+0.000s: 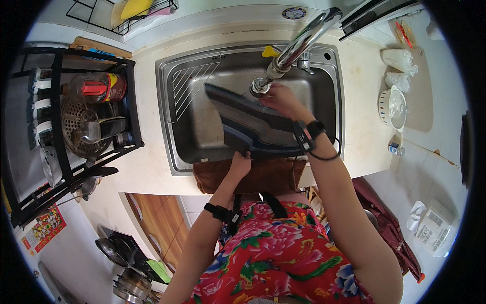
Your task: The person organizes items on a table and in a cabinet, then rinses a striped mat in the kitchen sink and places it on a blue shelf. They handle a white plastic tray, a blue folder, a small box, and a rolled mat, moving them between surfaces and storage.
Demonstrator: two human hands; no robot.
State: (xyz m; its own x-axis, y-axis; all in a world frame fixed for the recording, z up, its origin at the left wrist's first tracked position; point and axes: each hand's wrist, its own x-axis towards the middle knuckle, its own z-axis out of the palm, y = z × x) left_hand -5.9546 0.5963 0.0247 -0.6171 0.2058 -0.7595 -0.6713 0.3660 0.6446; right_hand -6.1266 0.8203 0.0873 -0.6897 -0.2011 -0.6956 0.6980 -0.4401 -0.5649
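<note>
A large dark panel, long and bent in outline, is tilted over the stainless steel sink. It is blurred, and I cannot tell exactly what it is. My left hand pinches its near lower edge, above a brown towel draped over the sink's front rim. My right hand is at the panel's far edge, just under the chrome faucet. The faucet head partly hides those fingers, so whether they grip the panel is unclear. A wire rack stands in the sink's left part.
On the left is a black metal shelf with a bottle and a perforated steamer plate. A white basket sits at the right. Below left are pans; a pack of tissues is at lower right.
</note>
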